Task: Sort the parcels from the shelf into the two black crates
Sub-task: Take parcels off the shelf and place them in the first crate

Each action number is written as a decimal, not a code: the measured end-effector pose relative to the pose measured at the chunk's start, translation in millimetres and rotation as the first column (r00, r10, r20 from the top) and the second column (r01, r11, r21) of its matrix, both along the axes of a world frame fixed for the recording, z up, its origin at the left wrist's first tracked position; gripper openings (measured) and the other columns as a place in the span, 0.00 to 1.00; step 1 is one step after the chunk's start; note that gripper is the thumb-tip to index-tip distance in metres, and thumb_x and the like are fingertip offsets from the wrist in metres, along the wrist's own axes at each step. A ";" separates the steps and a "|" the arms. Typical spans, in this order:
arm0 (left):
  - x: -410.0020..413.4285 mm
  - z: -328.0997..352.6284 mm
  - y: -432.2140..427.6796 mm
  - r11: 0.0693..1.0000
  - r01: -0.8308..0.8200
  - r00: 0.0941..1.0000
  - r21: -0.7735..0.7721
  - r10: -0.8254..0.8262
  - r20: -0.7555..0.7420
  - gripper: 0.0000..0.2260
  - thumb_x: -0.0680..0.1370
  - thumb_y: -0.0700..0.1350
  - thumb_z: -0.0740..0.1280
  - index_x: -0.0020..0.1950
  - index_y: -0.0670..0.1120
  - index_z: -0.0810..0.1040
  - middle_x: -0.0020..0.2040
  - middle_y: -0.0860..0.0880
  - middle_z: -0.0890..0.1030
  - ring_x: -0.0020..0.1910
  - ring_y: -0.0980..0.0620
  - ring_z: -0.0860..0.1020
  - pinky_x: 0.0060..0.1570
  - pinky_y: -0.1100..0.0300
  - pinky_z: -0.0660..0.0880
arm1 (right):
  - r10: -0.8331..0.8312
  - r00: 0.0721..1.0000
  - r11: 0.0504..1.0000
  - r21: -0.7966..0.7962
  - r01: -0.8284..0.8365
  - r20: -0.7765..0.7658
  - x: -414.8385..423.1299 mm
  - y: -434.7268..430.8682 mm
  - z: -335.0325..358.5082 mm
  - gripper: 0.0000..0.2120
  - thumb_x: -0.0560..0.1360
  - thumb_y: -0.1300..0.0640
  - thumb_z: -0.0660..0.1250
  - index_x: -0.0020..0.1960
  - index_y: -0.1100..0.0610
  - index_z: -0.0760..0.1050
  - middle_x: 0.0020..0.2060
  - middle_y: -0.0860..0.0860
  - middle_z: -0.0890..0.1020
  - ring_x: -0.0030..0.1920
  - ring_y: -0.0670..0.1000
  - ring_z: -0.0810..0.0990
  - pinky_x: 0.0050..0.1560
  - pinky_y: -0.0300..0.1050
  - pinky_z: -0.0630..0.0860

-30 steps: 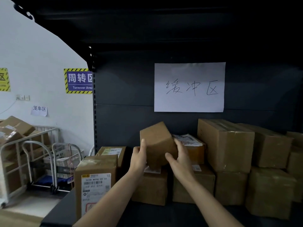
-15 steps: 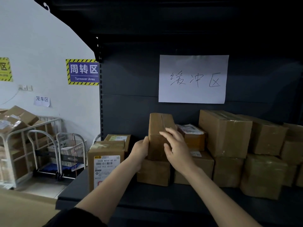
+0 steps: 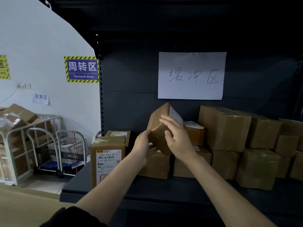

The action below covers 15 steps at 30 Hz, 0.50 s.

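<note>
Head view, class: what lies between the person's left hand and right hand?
A small brown parcel, tilted, lies between the left hand and right hand; both hands touch it. The head view shows this.

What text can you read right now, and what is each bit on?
"周转区 Turnover Area": blue wall sign.
"缓冲区": white sheet on shelf back.
"笼车区": small wall paper.
"502B N058 00 61", "N058": label on left box.
"区": cut-off yellow sign.
Label on held parcel: too blurred.
</note>
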<state>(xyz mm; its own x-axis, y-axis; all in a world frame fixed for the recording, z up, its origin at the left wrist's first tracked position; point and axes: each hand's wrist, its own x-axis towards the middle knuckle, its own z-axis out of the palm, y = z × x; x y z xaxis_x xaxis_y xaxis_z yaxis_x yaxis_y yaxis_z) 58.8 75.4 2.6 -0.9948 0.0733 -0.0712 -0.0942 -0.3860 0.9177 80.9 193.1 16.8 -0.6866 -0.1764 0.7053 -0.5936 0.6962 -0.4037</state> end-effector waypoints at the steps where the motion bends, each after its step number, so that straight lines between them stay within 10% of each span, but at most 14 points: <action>1: 0.9 -2.9 -0.2 0.999 0.000 1.000 0.049 -0.001 0.019 0.09 0.80 0.46 0.58 0.53 0.44 0.75 0.48 0.44 0.78 0.49 0.46 0.78 0.52 0.50 0.77 | 0.003 1.000 0.999 0.043 -0.003 0.002 0.2 -1.7 2.3 0.21 0.79 0.64 0.55 0.71 0.54 0.65 0.71 0.47 0.65 0.67 0.35 0.55 0.66 0.28 0.51; 7: -0.5 -29.2 -15.2 0.989 -0.051 0.995 -0.135 0.061 0.073 0.08 0.76 0.36 0.56 0.42 0.40 0.74 0.41 0.42 0.77 0.41 0.46 0.76 0.42 0.56 0.73 | 0.053 0.990 0.968 0.236 -0.083 0.130 -5.1 -10.9 -12.6 0.23 0.78 0.67 0.53 0.72 0.56 0.64 0.71 0.49 0.68 0.71 0.43 0.61 0.66 0.27 0.51; 11: 3.7 -20.1 -20.5 0.981 -0.075 0.996 -0.179 0.081 0.027 0.08 0.80 0.40 0.57 0.51 0.41 0.76 0.41 0.46 0.79 0.41 0.51 0.77 0.35 0.60 0.72 | 0.002 0.998 1.000 -0.012 -0.001 0.060 -7.4 -3.2 -18.4 0.19 0.79 0.64 0.55 0.70 0.57 0.67 0.68 0.50 0.71 0.66 0.39 0.63 0.66 0.31 0.58; 15: -0.3 -12.1 -19.6 0.975 -0.052 0.997 -0.218 0.062 0.039 0.21 0.81 0.51 0.57 0.70 0.40 0.67 0.63 0.41 0.76 0.62 0.43 0.74 0.62 0.51 0.71 | -0.181 0.949 0.920 -0.296 0.256 0.257 -15.5 17.1 -24.5 0.21 0.80 0.53 0.57 0.71 0.57 0.64 0.70 0.53 0.68 0.70 0.48 0.64 0.67 0.42 0.62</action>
<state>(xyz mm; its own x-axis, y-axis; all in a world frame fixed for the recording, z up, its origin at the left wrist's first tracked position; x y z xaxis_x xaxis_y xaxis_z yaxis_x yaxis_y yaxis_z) 58.5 55.8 -9.6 -0.9922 -0.0058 -0.1243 -0.1211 -0.1844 0.9754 65.4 210.2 -7.7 -0.8257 0.2063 0.5250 -0.3119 0.6086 -0.7296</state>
